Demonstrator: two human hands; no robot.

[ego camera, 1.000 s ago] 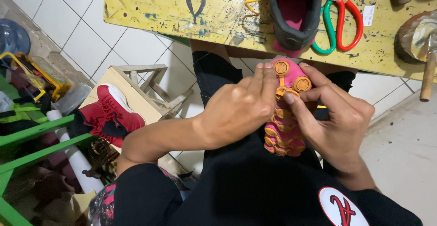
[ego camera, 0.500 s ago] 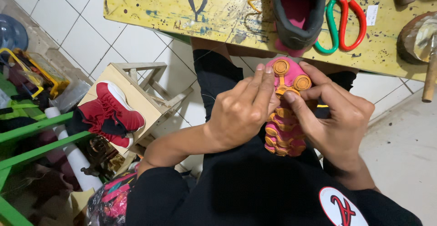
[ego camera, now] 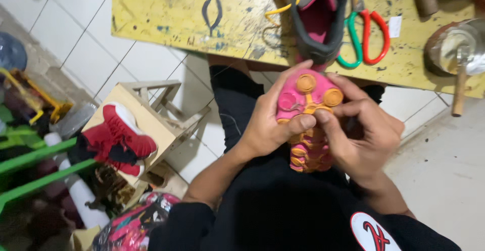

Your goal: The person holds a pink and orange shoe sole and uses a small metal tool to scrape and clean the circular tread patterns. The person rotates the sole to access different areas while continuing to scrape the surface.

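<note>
Change: the left hand (ego camera: 265, 130) is sitting lower on the shoe than a second ago, its thumb now pressing across the middle of the sole; the view is also tilting a little, bringing the red shoe closer to centre.
Shoe: a small pink shoe (ego camera: 308, 122) with orange tread is lying sole-up over the person's lap, just below the edge of the yellow table (ego camera: 166, 18).
Left hand: fingers are wrapping round the shoe's side, clamped on it, thumb on top of the tread.
Right hand: the right hand (ego camera: 361, 135) is closing on the shoe's other side, fingertips pinching at the sole's middle beside the left thumb (whether anything small is between them is too hidden to tell).
Table: a grey shoe (ego camera: 318, 21) with pink lining and yellow laces is resting there, touching red and green scissors (ego camera: 366, 39); pliers (ego camera: 212, 13) are lying well apart to the left.
Floor side: a red shoe (ego camera: 118, 140) is sitting on a wooden stool (ego camera: 161, 109).
Risk: both thumbs are pressing on the same small patch, so the shoe could be twisting out of the grip and dropping off the lap; a slipping fingertip could also be scraping on the tread edge.
</note>
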